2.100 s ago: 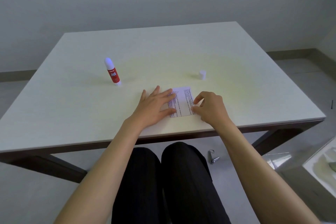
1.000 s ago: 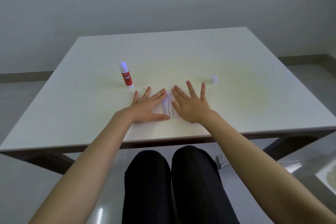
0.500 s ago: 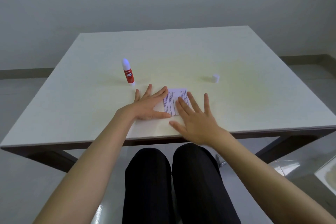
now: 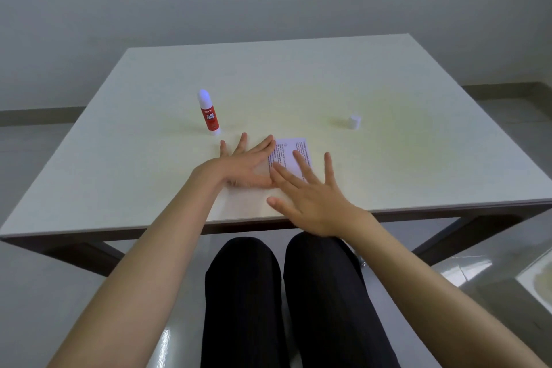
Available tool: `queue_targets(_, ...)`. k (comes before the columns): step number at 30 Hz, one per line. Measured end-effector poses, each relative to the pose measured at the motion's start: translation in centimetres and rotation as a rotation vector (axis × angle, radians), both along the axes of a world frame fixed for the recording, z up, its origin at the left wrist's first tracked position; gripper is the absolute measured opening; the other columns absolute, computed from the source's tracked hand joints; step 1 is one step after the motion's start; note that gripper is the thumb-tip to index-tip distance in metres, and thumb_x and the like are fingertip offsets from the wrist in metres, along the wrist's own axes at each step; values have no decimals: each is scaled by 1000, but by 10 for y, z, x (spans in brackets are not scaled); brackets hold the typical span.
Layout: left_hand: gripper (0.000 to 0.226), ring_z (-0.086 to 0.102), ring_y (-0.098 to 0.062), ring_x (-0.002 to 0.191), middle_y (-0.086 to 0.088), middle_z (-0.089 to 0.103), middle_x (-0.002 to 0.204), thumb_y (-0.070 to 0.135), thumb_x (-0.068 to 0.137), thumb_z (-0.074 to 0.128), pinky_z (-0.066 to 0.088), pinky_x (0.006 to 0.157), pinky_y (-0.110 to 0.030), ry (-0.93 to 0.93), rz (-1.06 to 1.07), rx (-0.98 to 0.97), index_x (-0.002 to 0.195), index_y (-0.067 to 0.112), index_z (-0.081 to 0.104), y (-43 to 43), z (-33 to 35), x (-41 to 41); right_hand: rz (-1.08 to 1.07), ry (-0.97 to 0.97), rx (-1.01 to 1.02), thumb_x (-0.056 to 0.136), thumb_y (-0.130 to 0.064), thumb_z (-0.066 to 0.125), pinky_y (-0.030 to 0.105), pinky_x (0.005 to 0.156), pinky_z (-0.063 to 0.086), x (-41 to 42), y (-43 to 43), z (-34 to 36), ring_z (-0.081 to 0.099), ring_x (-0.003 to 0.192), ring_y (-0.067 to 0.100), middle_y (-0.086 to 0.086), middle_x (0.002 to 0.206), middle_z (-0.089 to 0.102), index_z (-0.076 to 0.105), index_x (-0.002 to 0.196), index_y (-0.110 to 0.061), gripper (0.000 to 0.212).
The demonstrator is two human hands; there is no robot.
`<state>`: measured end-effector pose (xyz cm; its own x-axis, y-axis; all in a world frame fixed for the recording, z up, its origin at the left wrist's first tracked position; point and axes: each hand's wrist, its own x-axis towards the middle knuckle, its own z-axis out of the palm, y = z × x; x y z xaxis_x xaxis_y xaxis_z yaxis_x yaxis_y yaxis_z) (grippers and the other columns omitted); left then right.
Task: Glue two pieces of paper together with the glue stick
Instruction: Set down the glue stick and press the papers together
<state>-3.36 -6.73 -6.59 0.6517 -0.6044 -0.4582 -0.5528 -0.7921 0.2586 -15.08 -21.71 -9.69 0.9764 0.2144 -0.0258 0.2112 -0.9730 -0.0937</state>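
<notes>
A small printed paper (image 4: 291, 152) lies flat near the table's front edge; a second sheet cannot be told apart from it. My left hand (image 4: 246, 166) rests flat on the paper's left part, fingers spread. My right hand (image 4: 310, 200) is open with fingers apart, its fingertips over the paper's near right part, its palm by the table edge. A red glue stick (image 4: 209, 113) stands upright and uncapped, just beyond my left hand. Its white cap (image 4: 354, 121) sits on the table to the right, beyond the paper.
The white table (image 4: 298, 81) has a dark frame and its front edge runs just below my hands. My black-trousered legs are under it. A grey wall is behind, with a glossy floor on both sides.
My right hand has slid back toward me off the paper, uncovering most of it. My left hand has stayed pressed flat on the left part. Glue stick and cap have not moved.
</notes>
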Motion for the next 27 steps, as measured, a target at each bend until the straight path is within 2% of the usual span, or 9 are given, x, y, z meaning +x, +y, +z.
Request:
queue_targets(3, 98, -30, -26, 141, 22, -25, 154, 68, 81, 46, -20, 110, -60, -4, -4, 21, 146, 33, -18, 0, 1, 0, -74, 51, -10, 84, -67, -5, 57, 102, -30, 12, -14, 3, -22, 144, 19, -17, 159, -5, -5, 148, -33, 73)
queue_targets(6, 98, -30, -27, 141, 21, -26, 154, 66, 82, 46, -18, 110, -61, -4, -3, 26, 146, 33, -19, 0, 1, 0, -198, 95, -77, 89, -64, 1, 60, 108, -24, 28, -29, 12, -23, 144, 21, -13, 159, -9, -7, 149, -28, 71)
queue_targets(10, 98, -31, -25, 141, 23, -25, 154, 68, 80, 47, -19, 110, -60, 8, 3, -10, 146, 34, -18, 2, -2, 0, -28, 18, -44, 78, -73, -6, 55, 101, -34, 7, -5, 3, -23, 144, 20, -12, 160, -6, -3, 150, -26, 86)
queue_targets(12, 98, -31, -25, 141, 23, -25, 154, 67, 81, 48, -19, 110, -60, 15, 5, -25, 146, 35, -17, 3, -4, 1, 15, 24, -12, 77, -73, -7, 53, 100, -35, 0, -3, -2, -22, 144, 19, -16, 159, -5, -5, 149, -30, 83)
queue_targets(17, 98, -33, -25, 140, 22, -24, 154, 64, 81, 50, -20, 109, -60, 21, 13, -58, 147, 33, -17, 4, -7, 2, -184, 100, -28, 88, -65, 2, 60, 109, -22, 31, -33, 5, -22, 144, 23, -16, 158, -11, -10, 148, -31, 69)
queue_targets(20, 98, -32, -22, 141, 21, -20, 156, 60, 82, 53, -23, 108, -57, 18, 38, -129, 147, 33, -14, 6, -11, -1, -191, 89, -21, 89, -63, 4, 59, 107, -22, 35, -35, 0, -20, 145, 24, -14, 159, -11, -11, 148, -29, 70)
queue_targets(23, 95, -18, -14, 146, 20, -6, 158, 51, 81, 61, -20, 112, -49, 51, 107, -393, 150, 34, -2, 13, -14, -9, -181, 62, -17, 90, -61, 4, 59, 107, -22, 32, -36, -6, -18, 145, 25, -12, 159, -14, -14, 148, -28, 69)
queue_targets(25, 83, 10, -7, 146, 21, 19, 154, 40, 80, 69, 2, 118, -37, -8, 294, -773, 148, 32, 22, 20, -15, -15, -183, 44, 15, 89, -63, 3, 58, 108, -21, 30, -37, -9, -18, 145, 25, -12, 158, -16, -19, 146, -31, 69)
queue_targets(27, 68, 41, -7, 131, 15, 44, 139, 30, 78, 73, 28, 110, -26, -311, 601, -1085, 139, 26, 43, 25, -13, -17, -197, -18, 98, 85, -67, -1, 55, 109, -22, 28, -36, -8, -19, 145, 22, -14, 157, -20, -25, 142, -37, 69)
